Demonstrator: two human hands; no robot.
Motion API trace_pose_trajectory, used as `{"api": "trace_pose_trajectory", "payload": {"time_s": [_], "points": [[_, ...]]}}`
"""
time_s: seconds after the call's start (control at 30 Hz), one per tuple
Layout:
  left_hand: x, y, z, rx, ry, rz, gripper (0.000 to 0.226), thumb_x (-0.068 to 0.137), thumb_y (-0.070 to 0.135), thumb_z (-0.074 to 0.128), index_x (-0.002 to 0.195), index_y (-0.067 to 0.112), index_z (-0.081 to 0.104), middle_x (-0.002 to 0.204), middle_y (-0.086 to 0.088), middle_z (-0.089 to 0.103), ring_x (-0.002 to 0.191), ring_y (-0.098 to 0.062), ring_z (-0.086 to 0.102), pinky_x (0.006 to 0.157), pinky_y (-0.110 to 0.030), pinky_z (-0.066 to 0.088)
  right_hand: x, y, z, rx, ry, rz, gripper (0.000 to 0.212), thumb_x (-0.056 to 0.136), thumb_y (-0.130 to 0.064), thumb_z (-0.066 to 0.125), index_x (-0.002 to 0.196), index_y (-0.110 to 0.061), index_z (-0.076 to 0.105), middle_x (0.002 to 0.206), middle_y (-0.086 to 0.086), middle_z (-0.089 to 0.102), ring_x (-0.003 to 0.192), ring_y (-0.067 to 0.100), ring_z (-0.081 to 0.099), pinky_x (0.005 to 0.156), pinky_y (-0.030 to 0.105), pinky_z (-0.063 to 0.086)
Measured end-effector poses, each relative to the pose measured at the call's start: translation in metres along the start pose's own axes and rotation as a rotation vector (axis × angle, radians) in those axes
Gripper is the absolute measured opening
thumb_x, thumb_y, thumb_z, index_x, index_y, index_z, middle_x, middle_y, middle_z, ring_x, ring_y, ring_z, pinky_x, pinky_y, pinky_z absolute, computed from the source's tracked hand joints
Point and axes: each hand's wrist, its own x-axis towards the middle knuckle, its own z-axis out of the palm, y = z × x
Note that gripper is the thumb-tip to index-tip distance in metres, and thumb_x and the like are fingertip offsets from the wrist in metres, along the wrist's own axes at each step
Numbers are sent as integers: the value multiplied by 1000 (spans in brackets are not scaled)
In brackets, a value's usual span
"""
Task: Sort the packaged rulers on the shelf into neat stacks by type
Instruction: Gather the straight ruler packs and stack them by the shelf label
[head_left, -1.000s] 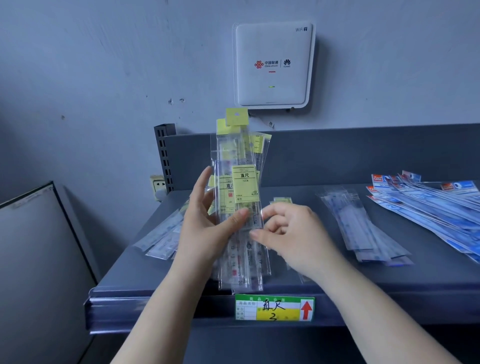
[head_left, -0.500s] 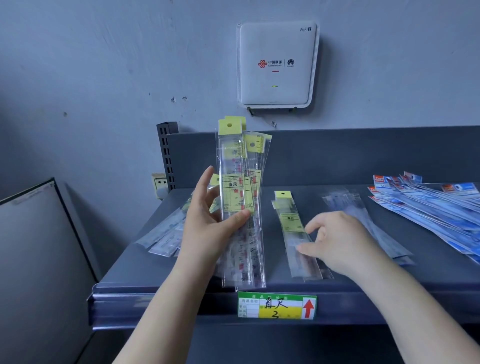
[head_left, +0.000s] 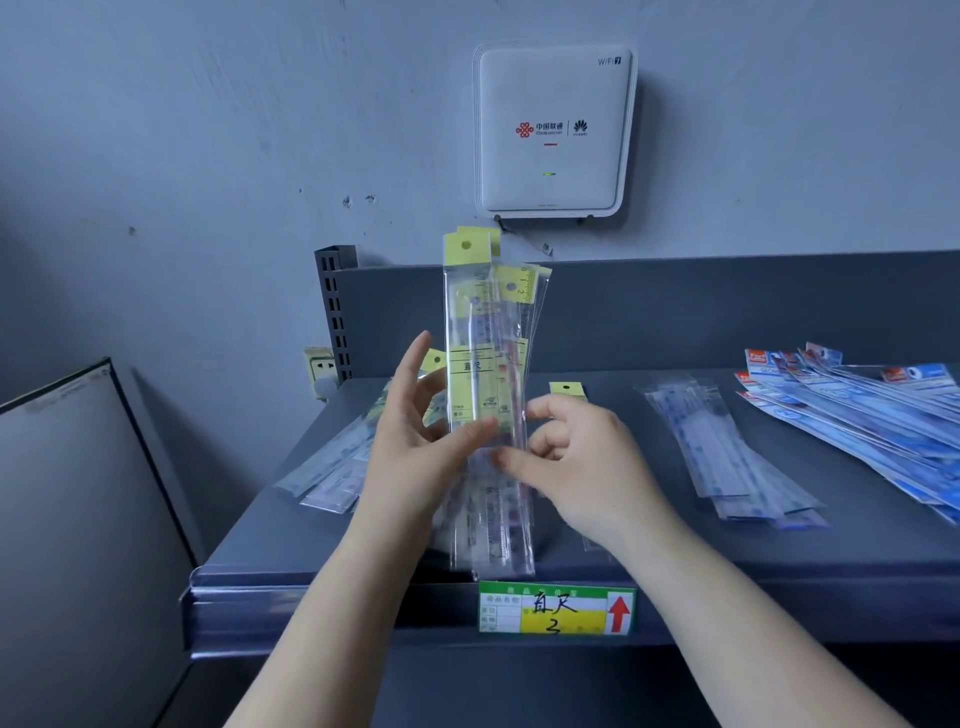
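My left hand (head_left: 415, 441) holds a fanned bunch of yellow-tagged packaged rulers (head_left: 491, 332) upright above the grey shelf (head_left: 727, 551), thumb across the front. My right hand (head_left: 582, 462) pinches the bunch's right edge with thumb and fingers. One yellow-tagged ruler (head_left: 567, 388) lies flat on the shelf behind my right hand, mostly hidden. A stack of clear-packed rulers (head_left: 727, 452) lies to the right, and blue-packed rulers (head_left: 862, 415) are spread at the far right. More clear packs (head_left: 332, 467) lie at the shelf's left.
A white router (head_left: 553, 130) hangs on the wall above the shelf. A green and yellow price label (head_left: 556, 608) sits on the shelf's front edge. A slotted upright (head_left: 335, 306) and a wall socket (head_left: 322, 366) stand at the back left. A grey panel (head_left: 78, 509) leans at the left.
My right hand left the ruler it laid flat on the shelf and came back left to the upright bunch, now pinching its right edge. My left hand stayed put.
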Motion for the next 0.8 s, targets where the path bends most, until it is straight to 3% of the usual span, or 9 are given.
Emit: {"api": "trace_pose_trajectory", "payload": {"time_s": [0.07,0.17,0.23,0.37,0.5,0.6,0.7,0.8], "points": [[0,-1,-2,-4,-13,-9,84,77,-14,64,137,38,36,124,-2,55,91,-13,66,76,-26,57,-1,2,-4,30,15,13,46,80,-30,70,121,-18,54,68,-1,70,61,8,61,68,17,46],[0,-3,-3,5,-30,-14,84,75,-13,67,131,44,38,128,-4,54,94,-24,67,79,-34,58,-1,8,-13,16,63,0,31,81,-26,70,109,-21,58,65,-3,71,59,2,62,69,21,50],[1,-4,-2,-4,-28,-18,85,75,-14,66,132,43,38,129,-3,53,90,-18,69,74,-28,58,-1,16,-28,-1,144,0,22,80,-25,70,98,-21,58,62,-4,70,60,6,64,68,29,51],[2,-5,-2,-5,-27,-8,86,75,-16,64,134,39,37,126,-2,55,81,-10,68,66,-18,55,-4,41,-75,-93,325,76,19,77,-21,73,86,-20,57,53,-6,60,54,13,56,62,28,44],[3,-6,0,11,-29,-16,84,75,-13,66,129,44,38,131,-4,53,85,-14,68,69,-20,55,-8,68,-104,-461,337,259,25,75,-21,75,93,-8,64,67,1,62,73,23,55,59,28,37],[2,-5,1,6,-37,-28,84,75,-13,66,131,42,37,130,-5,53,83,-11,68,69,-20,56,-8,71,-103,-674,318,322,40,77,-30,73,110,-11,61,90,3,62,92,26,55,68,29,38],[0,-4,2,6,-34,-42,83,75,-14,66,132,40,38,128,-4,53,85,-13,68,71,-22,57,-10,44,-83,-458,327,119,37,75,-40,72,105,-20,63,74,-6,59,74,15,54,67,27,39],[1,-4,2,15,-26,-57,82,74,-13,67,134,35,39,126,-6,55,92,-21,67,78,-32,58,-15,9,-46,-195,77,26,45,64,-53,74,99,-30,58,74,-10,58,67,5,53,68,25,46]]}}
